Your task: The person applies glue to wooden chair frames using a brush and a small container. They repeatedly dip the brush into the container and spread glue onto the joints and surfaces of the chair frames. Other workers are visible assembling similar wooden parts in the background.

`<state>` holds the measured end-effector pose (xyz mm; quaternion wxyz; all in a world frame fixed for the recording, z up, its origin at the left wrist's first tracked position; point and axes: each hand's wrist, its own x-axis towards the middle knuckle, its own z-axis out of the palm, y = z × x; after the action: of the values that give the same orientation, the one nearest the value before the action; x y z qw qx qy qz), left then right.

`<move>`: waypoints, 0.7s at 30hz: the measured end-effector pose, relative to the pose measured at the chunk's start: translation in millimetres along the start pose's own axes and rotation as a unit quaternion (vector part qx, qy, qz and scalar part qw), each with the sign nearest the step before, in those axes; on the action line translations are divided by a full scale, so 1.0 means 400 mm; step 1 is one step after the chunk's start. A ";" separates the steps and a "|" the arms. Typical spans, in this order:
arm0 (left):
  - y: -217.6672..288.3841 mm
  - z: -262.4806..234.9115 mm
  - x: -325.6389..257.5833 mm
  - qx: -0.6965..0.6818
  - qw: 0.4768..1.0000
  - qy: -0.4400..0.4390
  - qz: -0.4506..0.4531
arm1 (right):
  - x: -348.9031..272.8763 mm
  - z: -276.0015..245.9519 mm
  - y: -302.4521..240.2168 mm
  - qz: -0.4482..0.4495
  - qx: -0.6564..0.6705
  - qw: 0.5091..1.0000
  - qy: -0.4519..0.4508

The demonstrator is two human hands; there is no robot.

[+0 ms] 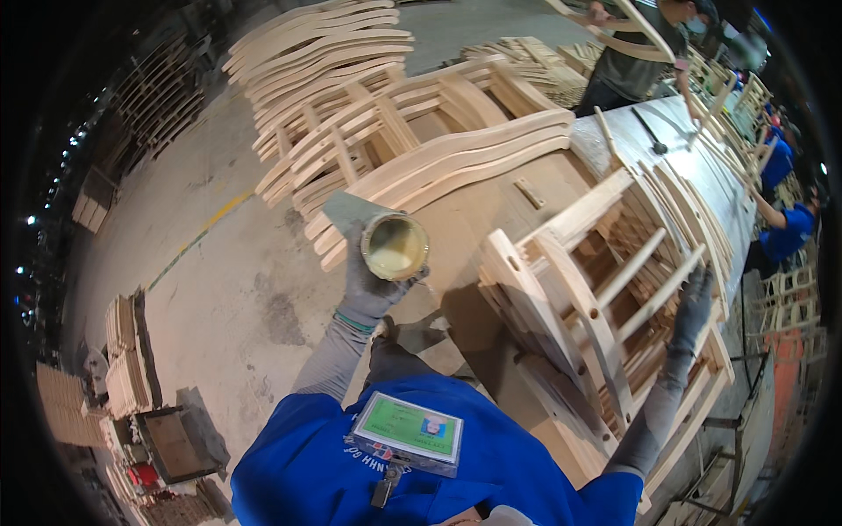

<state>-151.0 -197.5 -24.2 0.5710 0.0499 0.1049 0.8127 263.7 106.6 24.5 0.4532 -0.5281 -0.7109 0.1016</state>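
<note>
My left hand (369, 285), in a grey glove, is closed around a round open tub (396, 248) with pale yellow stuff inside, held up over the floor beside the workbench. A flat grey piece (351, 210) sticks out behind the tub; whether it belongs to it I cannot tell. On the right, a pale wooden frame (583, 320) with round rungs lies on a stack of similar parts. My gloved right hand (693, 307) rests along its far right rail, near a rung's end, fingers stretched out.
Curved wooden frames (438, 145) are piled at the bench's far side, with stacked slats (324, 44) beyond. A black-handled tool (651, 131) lies on the light tabletop (627, 131). Co-workers (636, 66) stand at the far right. Wood stacks (132, 355) sit on the floor at left.
</note>
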 end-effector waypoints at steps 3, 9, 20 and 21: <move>0.067 -0.030 -0.003 -0.026 0.999 0.036 0.018 | -0.035 0.005 -0.112 -0.103 0.044 0.994 0.008; 0.333 -0.087 -0.005 0.025 0.995 0.051 0.085 | -0.175 0.156 -0.475 -0.066 0.245 0.963 -0.095; 0.732 -0.155 -0.009 0.631 0.680 0.101 0.359 | -0.408 0.656 -1.024 0.081 0.477 0.830 -0.279; 0.742 -0.126 -0.009 0.669 0.643 0.088 0.363 | -0.417 0.687 -1.062 0.074 0.484 0.818 -0.302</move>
<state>-432.4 -303.3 -5.8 0.0300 0.3804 0.6431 0.6639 -217.5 -121.1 43.3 0.4042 -0.2349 -0.6301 0.6200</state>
